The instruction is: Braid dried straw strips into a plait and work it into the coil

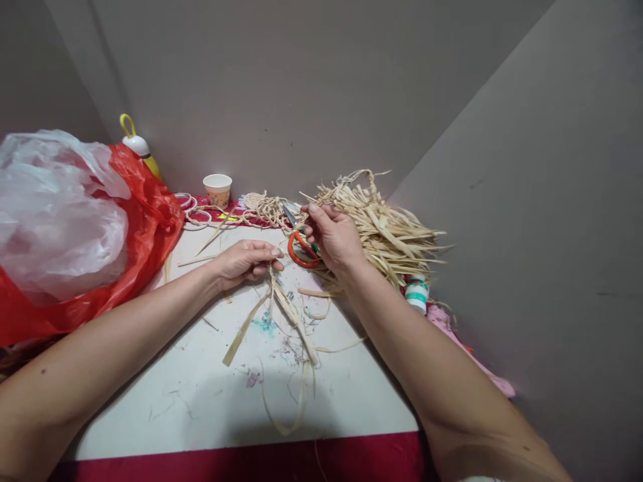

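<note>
My left hand pinches the top of a twisted straw strand, whose loose flat ends hang down over the white board. To its right my right hand is raised with thumb and fingertips pressed together; what it holds, if anything, is too small to tell. Scissors with orange handles lie between the hands, their blades pointing away. Behind and beside my right hand spreads a large bundle of dry straw. A braided cord lies in a heap beyond my hands.
A red bag with clear plastic fills the left. At the back are a paper cup and a yellow-and-white bottle. A white-and-green container stands right of the white board. Grey walls enclose the back and right.
</note>
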A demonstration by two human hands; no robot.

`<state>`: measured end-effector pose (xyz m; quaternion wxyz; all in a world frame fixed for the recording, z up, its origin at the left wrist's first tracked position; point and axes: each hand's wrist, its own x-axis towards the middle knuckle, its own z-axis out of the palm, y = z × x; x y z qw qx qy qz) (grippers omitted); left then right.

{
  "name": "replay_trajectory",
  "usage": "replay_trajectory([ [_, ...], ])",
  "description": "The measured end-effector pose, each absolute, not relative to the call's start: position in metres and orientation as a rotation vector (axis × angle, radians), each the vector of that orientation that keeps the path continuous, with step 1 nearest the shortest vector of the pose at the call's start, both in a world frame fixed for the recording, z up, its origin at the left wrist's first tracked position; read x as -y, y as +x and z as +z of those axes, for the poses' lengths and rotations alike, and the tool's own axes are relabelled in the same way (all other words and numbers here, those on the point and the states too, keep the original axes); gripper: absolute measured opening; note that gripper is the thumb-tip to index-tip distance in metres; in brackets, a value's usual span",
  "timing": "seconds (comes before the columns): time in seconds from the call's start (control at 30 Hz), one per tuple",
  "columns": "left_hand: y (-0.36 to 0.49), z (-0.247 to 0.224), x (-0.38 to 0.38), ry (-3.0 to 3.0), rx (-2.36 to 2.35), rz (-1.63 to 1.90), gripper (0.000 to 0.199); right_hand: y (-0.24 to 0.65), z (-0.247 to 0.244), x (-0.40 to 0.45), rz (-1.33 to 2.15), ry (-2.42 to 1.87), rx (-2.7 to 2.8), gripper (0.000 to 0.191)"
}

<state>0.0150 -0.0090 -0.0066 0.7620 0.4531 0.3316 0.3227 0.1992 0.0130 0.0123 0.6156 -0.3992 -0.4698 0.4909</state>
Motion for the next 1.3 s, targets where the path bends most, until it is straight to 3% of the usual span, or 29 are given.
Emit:
replay_trajectory([
  [0.43,0.005,-0.008,-0.001,0.989,-0.815,0.731,0.016,0.213,0.014,-0.024,1.09,-1.046,0.836,0.016],
  [0.63,0.005,-0.007,-0.007,0.905,-0.987,0.872,0.005,0.207,0.014,-0.021,1.494,-1.332,0.749,0.036],
  [0.73,0.002,-0.011,-0.012,0.888,-1.054,0.957,0.007,0.2,0.013,-0.014,1.575,-1.381,0.99,0.03],
  [1.03,-0.003,-0.019,-0.024,0.927,-1.1,1.041,0.007,0.184,0.016,-0.01,1.243,-1.482,1.341,0.008],
  [1.13,-0.002,-0.02,-0.026,0.926,-1.107,1.029,0.008,0.184,0.021,-0.024,0.889,-1.519,1.593,0.005],
  [1.3,-0.001,-0.017,-0.025,0.911,-1.136,1.035,0.007,0.181,0.025,-0.049,0.175,-1.611,2.114,0.021],
])
